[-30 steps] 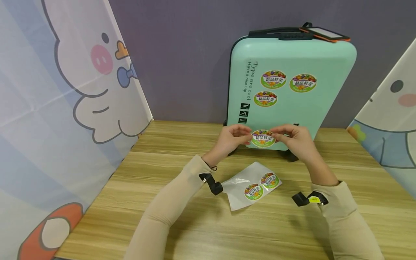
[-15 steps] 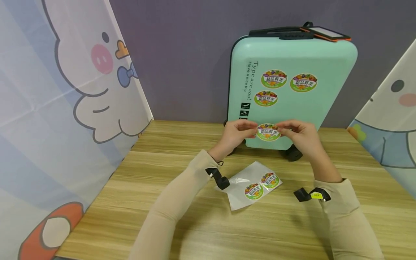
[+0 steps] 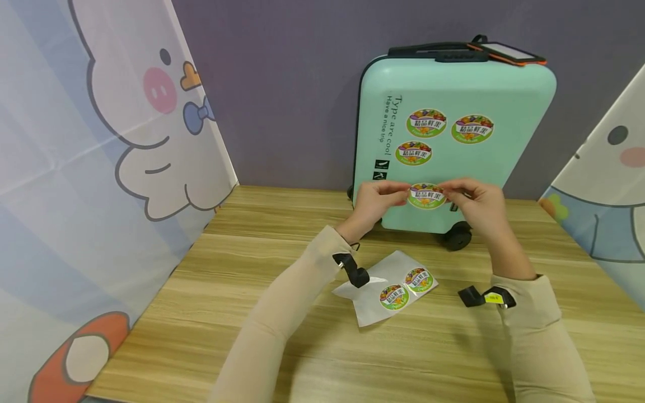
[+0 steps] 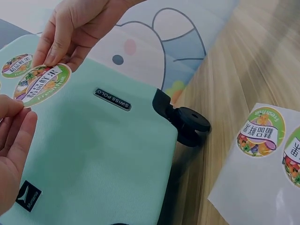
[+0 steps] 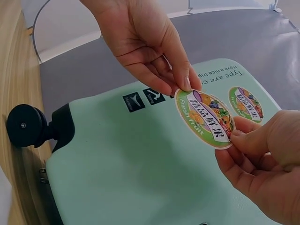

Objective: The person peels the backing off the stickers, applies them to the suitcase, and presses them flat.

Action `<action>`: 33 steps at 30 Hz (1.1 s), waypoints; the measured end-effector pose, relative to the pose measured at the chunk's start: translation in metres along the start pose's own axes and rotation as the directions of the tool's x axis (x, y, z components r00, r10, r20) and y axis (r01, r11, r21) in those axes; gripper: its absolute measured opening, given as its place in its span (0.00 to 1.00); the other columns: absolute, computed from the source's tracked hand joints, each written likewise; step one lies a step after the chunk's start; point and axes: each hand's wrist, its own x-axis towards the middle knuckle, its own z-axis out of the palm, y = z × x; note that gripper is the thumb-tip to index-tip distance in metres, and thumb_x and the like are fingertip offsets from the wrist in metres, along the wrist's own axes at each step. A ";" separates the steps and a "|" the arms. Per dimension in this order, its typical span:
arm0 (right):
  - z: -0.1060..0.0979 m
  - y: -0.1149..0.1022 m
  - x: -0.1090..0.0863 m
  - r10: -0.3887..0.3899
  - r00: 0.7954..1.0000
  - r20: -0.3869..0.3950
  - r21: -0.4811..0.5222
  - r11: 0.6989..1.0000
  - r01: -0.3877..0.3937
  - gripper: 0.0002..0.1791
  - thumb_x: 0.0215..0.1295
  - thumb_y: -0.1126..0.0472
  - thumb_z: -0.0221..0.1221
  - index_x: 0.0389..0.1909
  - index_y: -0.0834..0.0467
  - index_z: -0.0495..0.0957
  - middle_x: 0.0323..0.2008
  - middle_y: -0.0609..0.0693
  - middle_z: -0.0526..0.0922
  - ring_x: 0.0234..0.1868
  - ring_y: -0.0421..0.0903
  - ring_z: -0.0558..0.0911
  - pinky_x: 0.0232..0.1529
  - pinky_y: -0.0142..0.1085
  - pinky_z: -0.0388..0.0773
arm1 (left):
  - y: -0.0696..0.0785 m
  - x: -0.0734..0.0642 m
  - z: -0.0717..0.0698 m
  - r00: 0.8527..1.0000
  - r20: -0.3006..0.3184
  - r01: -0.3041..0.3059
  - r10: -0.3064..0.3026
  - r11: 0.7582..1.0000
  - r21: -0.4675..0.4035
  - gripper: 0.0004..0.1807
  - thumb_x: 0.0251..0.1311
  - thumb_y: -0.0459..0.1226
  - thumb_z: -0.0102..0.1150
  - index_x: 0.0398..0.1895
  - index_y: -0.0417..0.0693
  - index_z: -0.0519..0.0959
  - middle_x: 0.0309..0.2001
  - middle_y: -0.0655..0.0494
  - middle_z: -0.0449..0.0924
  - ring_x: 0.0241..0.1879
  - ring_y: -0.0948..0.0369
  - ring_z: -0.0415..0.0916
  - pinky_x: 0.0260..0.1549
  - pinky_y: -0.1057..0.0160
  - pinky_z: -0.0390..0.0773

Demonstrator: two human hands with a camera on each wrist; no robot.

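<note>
An oval fruit sticker (image 3: 426, 196) is stretched between both hands, in front of the lower part of a mint-green suitcase (image 3: 453, 168). My left hand (image 3: 375, 204) pinches its left edge between thumb and fingers. The opposite edge is pinched by my right hand (image 3: 478, 207). In the right wrist view the held sticker (image 5: 206, 117) appears tilted and apart from the suitcase shell. Three matching stickers, an upper left one (image 3: 426, 123), an upper right one (image 3: 472, 129) and a lower one (image 3: 414, 153), lie flat on the suitcase front.
On the wooden table (image 3: 201, 313) lies a white backing sheet (image 3: 370, 305) bearing two more stickers. Black wheels (image 3: 457, 238) hold up the suitcase, and a tag (image 3: 509, 53) rests on its top. A grey wall (image 3: 282, 101) stands behind, with cartoon-printed cloths at both sides.
Both hands have moved up and slightly right across the suitcase's front, carrying the pinched sticker from near the bottom edge to closer below the stuck ones. The backing sheet has stayed put.
</note>
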 end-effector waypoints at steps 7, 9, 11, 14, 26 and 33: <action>-0.003 0.001 0.004 0.002 0.998 -0.059 -0.030 1.000 -0.004 0.10 0.70 0.67 0.60 0.46 0.67 0.85 0.32 0.22 0.78 0.35 0.32 0.76 0.30 0.22 0.69 | 0.000 0.006 0.005 1.000 0.019 -0.006 0.006 1.000 0.003 0.12 0.63 0.25 0.62 0.48 0.29 0.83 0.45 0.38 0.85 0.40 0.52 0.86 0.41 0.62 0.84; -0.004 0.001 0.004 0.005 0.998 -0.065 -0.037 0.999 -0.008 0.10 0.70 0.67 0.60 0.46 0.66 0.85 0.32 0.22 0.78 0.36 0.31 0.76 0.30 0.22 0.69 | 0.000 0.008 0.006 1.000 0.018 -0.009 0.009 1.000 0.005 0.12 0.63 0.25 0.62 0.49 0.29 0.83 0.45 0.38 0.85 0.40 0.51 0.86 0.41 0.63 0.84; -0.004 0.001 0.005 0.003 0.997 -0.073 -0.042 0.999 -0.006 0.10 0.70 0.67 0.60 0.47 0.66 0.85 0.33 0.22 0.78 0.35 0.32 0.75 0.29 0.23 0.68 | 0.001 0.009 0.008 1.000 0.014 -0.010 0.010 1.000 0.005 0.12 0.63 0.24 0.62 0.49 0.29 0.83 0.45 0.38 0.85 0.41 0.51 0.85 0.41 0.63 0.84; -0.005 0.002 0.006 -0.013 0.995 -0.094 -0.058 0.998 0.008 0.10 0.71 0.66 0.59 0.47 0.66 0.85 0.33 0.22 0.77 0.33 0.32 0.75 0.26 0.25 0.65 | 0.001 0.010 0.010 1.000 0.009 -0.015 0.015 1.000 0.008 0.13 0.61 0.24 0.63 0.50 0.29 0.83 0.45 0.38 0.85 0.41 0.54 0.85 0.41 0.64 0.84; -0.005 0.003 0.010 -0.123 0.968 -0.218 -0.161 0.983 0.089 0.10 0.71 0.69 0.57 0.45 0.67 0.86 0.30 0.21 0.73 0.32 0.22 0.73 0.31 0.20 0.68 | 0.006 0.016 0.022 1.000 0.020 -0.018 0.016 0.996 0.086 0.16 0.61 0.24 0.63 0.53 0.35 0.83 0.48 0.41 0.84 0.40 0.64 0.84 0.41 0.70 0.81; -0.007 0.006 0.015 -0.129 0.953 -0.276 -0.135 0.986 0.094 0.11 0.70 0.72 0.55 0.44 0.68 0.86 0.31 0.23 0.73 0.34 0.21 0.74 0.35 0.18 0.70 | 0.008 0.021 0.027 0.999 0.050 -0.006 0.001 0.995 0.098 0.18 0.62 0.23 0.62 0.56 0.37 0.82 0.52 0.43 0.83 0.48 0.60 0.83 0.42 0.71 0.80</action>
